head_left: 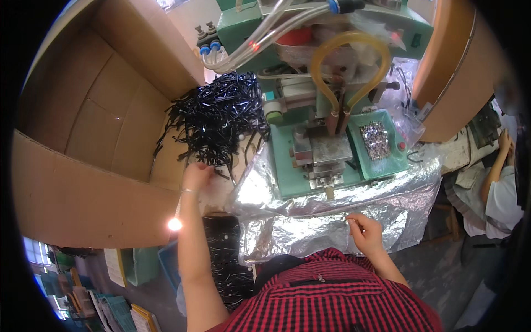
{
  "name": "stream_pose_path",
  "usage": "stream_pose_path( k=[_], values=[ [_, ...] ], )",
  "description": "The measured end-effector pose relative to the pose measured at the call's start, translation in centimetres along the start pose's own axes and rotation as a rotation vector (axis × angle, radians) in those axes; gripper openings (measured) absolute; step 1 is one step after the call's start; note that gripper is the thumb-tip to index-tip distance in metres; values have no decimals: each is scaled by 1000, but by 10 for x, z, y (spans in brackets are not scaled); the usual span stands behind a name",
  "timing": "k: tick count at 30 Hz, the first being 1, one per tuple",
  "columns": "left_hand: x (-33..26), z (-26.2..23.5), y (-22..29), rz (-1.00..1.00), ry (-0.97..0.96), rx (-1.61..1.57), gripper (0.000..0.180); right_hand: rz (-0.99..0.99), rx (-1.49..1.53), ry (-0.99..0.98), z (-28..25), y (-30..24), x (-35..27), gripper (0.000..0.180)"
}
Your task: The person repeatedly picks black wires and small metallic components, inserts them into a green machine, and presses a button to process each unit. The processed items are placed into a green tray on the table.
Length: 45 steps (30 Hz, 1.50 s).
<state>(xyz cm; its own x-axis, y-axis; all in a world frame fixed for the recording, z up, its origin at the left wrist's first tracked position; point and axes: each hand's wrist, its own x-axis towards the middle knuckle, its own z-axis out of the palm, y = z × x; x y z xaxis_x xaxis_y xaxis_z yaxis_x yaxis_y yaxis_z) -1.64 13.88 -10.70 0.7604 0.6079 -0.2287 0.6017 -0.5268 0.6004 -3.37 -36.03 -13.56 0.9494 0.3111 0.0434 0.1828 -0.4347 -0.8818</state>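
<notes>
Black cords (pixel 221 113), thin and glossy, lie heaped in a tangle just beyond the left hand (pixel 196 176), spilling from a big cardboard box (pixel 94 138) that walls in that side. The left hand reaches into the near edge of the heap with its fingers curled among the strands; whether it grips one I cannot tell. The right hand (pixel 365 229) hangs lower, near the person's red-checked shirt (pixel 332 293), fingertips pinched on something tiny and pale. Between and beyond the hands stands a green machine (pixel 326 127) with clear hoses and a yellow tube loop, crumpled silver foil (pixel 332 210) spread under it. A green tray of small metal pieces (pixel 376 141) sits beyond the right hand. Another person (pixel 500 188) sits farther right.
</notes>
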Motion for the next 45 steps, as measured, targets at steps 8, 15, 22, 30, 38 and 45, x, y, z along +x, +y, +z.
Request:
stream_pose_path(
  k=[8, 15, 22, 30, 38, 45],
  values=[
    [-201, -37, 146, 410, -45, -24, 8, -231, 229, -188, -42, -136, 32, 32],
    [-235, 8, 210, 445, -356, -528, 8, -653, -297, -24, -29, -161, 43, 25],
    [-227, 38, 220, 350, -434, -709, 15, -599, -297, 22, -28, -136, 42, 16],
    [-139, 6, 219, 699, 370, -640, 37, 198, 632, -298, -49, -148, 77, 28],
    [-105, 15, 220, 756, 344, -752, 28, 233, 869, -348, -29, -142, 93, 27],
    [-107, 18, 223, 745, 303, -764, 25, 89, 779, -203, -18, -141, 90, 24]
  ],
)
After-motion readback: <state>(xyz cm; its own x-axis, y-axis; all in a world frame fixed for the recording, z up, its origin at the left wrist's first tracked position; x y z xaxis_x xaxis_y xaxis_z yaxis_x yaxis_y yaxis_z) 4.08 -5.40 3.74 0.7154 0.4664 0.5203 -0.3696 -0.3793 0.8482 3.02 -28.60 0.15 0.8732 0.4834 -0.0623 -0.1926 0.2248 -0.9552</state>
